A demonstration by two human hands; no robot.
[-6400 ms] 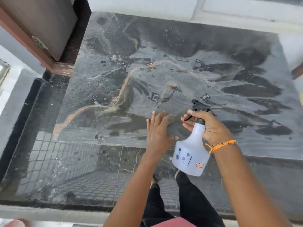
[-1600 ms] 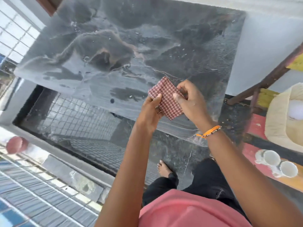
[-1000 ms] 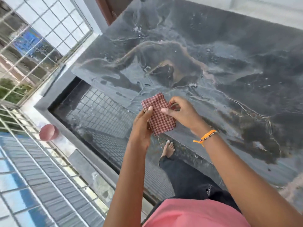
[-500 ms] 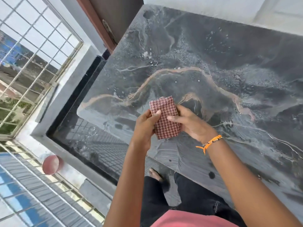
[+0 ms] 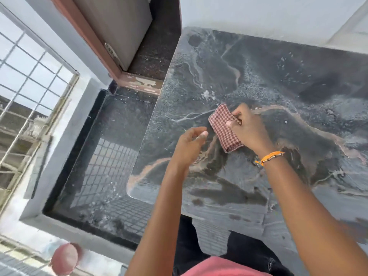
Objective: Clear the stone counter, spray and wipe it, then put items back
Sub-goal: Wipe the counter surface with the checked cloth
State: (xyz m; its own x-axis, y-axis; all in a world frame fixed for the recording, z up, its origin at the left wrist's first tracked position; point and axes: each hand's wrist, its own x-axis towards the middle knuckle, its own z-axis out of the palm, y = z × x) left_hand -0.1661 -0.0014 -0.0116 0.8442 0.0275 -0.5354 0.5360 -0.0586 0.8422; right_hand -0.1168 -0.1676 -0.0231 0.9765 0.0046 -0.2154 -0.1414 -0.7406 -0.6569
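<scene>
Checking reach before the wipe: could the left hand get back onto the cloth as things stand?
Probably yes. The left hand hangs empty beside the cloth, which the right hand pinches above the counter. Nothing lies between them.

Bright daylight from window grille [image 5: 29,92], glossy reflections on floor, edges blurred, warped

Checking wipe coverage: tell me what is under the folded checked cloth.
Under the checked cloth, held by the right hand, lies the stone counter, speckled with spray droplets around it. The patch directly beneath is covered, so contact or wetness there cannot be seen.
</scene>
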